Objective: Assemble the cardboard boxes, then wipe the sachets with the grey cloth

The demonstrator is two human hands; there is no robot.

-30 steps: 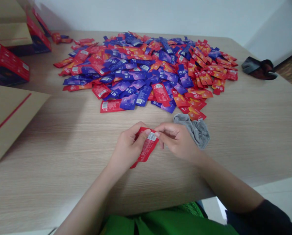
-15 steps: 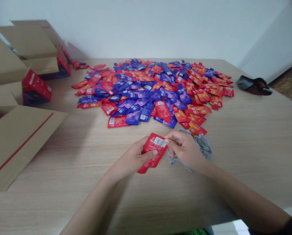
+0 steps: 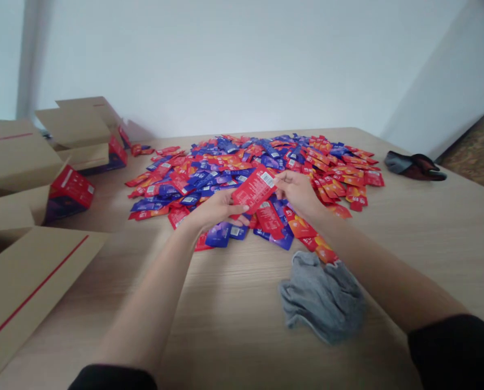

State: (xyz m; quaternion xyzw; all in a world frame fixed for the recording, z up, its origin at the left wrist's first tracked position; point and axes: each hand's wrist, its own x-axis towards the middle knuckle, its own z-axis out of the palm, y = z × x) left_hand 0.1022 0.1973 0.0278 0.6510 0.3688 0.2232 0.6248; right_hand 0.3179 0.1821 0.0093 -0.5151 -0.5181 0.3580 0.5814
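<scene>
Your left hand (image 3: 217, 209) and right hand (image 3: 299, 190) pinch a flat, smooth red packet (image 3: 250, 192) between their fingers (image 3: 239, 209), near heaped, printed red-and-blue packets (image 3: 226, 161) on the wood-grain worktop (image 3: 420, 233).

No words can be read with certainty. The packet (image 3: 248, 196) at mid-frame shows a barcode (image 3: 267, 179) above fine white print, too small to read. White characters on the pile (image 3: 246, 154) behind and the box (image 3: 69, 189) at left are blurred.
</scene>
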